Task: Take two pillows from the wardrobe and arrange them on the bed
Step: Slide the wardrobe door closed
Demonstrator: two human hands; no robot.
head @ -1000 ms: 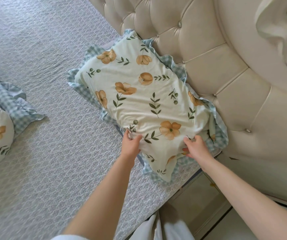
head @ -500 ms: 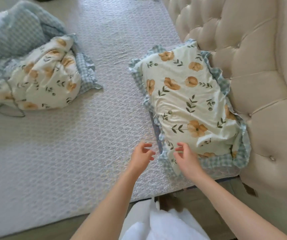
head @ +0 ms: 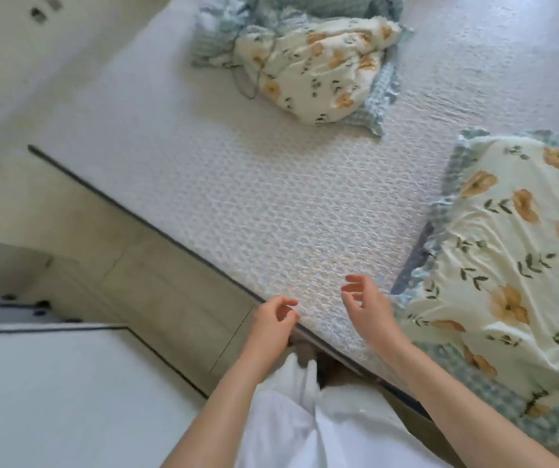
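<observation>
One floral pillow (head: pixel 507 265) with a blue checked frill lies flat at the right side of the bed (head: pixel 254 204). A second floral pillow (head: pixel 322 69) lies crumpled farther up the bed, against a bundle of blue checked fabric. My left hand (head: pixel 273 320) hovers at the bed's near edge, fingers loosely curled, holding nothing. My right hand (head: pixel 365 305) floats over the mattress just left of the flat pillow, fingers relaxed and empty. Neither hand touches a pillow.
A blue checked blanket bundle (head: pixel 271 15) sits at the top of the bed behind the crumpled pillow. Beige floor tiles (head: pixel 156 285) run along the bed's left edge, and a white surface (head: pixel 52 393) fills the lower left. White trousers (head: pixel 305 427) show below.
Both hands have let go of the flat pillow and drawn back to the left. The view has swung left, bringing the crumpled pillow and the floor into sight.
</observation>
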